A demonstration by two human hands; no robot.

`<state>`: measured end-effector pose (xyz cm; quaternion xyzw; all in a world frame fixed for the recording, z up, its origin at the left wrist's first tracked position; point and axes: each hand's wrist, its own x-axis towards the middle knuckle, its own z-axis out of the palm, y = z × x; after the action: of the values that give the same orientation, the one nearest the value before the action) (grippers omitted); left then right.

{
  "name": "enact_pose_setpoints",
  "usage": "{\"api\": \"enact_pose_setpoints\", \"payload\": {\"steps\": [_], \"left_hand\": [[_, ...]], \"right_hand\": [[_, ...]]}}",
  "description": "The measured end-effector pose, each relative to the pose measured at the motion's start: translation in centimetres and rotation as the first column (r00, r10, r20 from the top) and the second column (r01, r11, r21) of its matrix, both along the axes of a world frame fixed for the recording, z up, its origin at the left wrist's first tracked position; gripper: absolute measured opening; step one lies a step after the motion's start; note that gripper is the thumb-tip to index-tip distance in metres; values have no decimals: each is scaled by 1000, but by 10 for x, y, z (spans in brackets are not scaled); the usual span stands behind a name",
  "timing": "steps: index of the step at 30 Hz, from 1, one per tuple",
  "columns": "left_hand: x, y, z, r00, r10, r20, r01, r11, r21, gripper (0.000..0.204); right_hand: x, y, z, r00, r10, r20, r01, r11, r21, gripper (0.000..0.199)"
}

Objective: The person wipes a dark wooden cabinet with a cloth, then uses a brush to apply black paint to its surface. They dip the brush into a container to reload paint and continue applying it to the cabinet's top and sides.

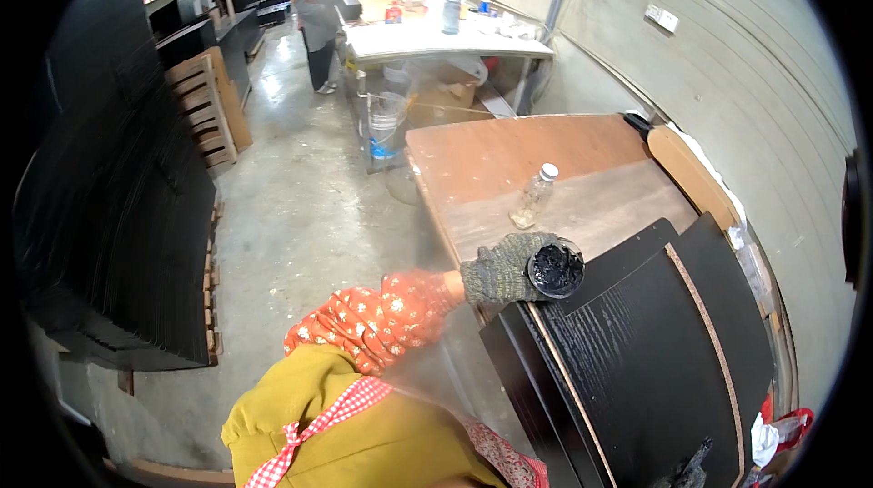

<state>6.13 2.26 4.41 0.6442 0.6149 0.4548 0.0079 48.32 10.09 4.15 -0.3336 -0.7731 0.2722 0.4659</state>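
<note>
Black round paint-soaked pad (556, 269) clamped in my grey knit-gloved left hand (503, 271).
I hold it at the curved black wood-grain panels' (655, 352) 11 o'clock edge; dark-gloved right hand (688, 470) grip unclear.

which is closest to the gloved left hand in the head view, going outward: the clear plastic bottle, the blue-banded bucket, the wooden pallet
1. Clear plastic bottle, lying on the wooden table just beyond the left hand, slightly right.
2. Blue-banded bucket, on the floor past the table's far left corner.
3. Wooden pallet, leaning upright far off to the left across the floor.
</note>
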Motion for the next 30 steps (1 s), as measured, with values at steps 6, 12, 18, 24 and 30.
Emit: {"api": "enact_pose_setpoints", "payload": {"steps": [6,12,18,24,30], "left_hand": [[-32,57,-4,907,-190,376,272,945,-181,48],[-49,86,-16,768,-264,583,453,868,-203,52],[-49,89,-3,829,-398,394,511,825,-243,55],[-44,91,-22,57,-375,925,675,697,241,54],[-41,91,-24,504,-414,758,586,809,53,52]], "right_hand": [[-36,-2,16,995,-34,96,20,990,140,35],[-92,-42,40,726,-491,483,101,769,631,22],[-205,-79,87,966,-233,116,253,745,-617,9],[-251,-79,104,930,-124,345,348,595,-724,14],[-260,-70,111,901,-36,432,373,570,-732,20]]}}
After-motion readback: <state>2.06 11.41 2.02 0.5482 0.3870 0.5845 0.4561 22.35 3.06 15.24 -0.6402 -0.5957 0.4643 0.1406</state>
